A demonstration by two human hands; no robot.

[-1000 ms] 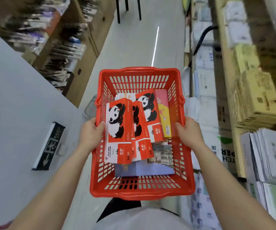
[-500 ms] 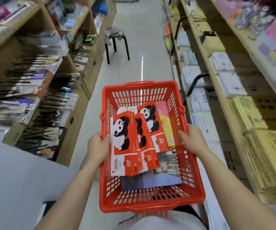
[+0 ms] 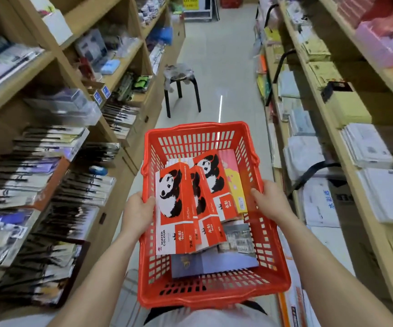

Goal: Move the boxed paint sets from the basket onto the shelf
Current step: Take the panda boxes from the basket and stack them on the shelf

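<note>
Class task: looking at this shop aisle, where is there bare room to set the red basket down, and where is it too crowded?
Free: the floor between the stool and the far end, and the strip between stool and basket. Crowded: left shelves and right shelves look packed. Both hands grip the basket's sides.

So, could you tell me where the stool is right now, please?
In the head view the stool stands mid-aisle, straight beyond the basket, nearer the left shelves.

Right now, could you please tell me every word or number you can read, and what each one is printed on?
"WATER COLOUR": nearest panda paint box in the red basket.
"24": same box, lower edge.
"水彩": same box; also the other panda boxes.
"水彩纸": white paper packs on the right shelf.
Shelf tags, far yellow sign: too blurred.
</note>
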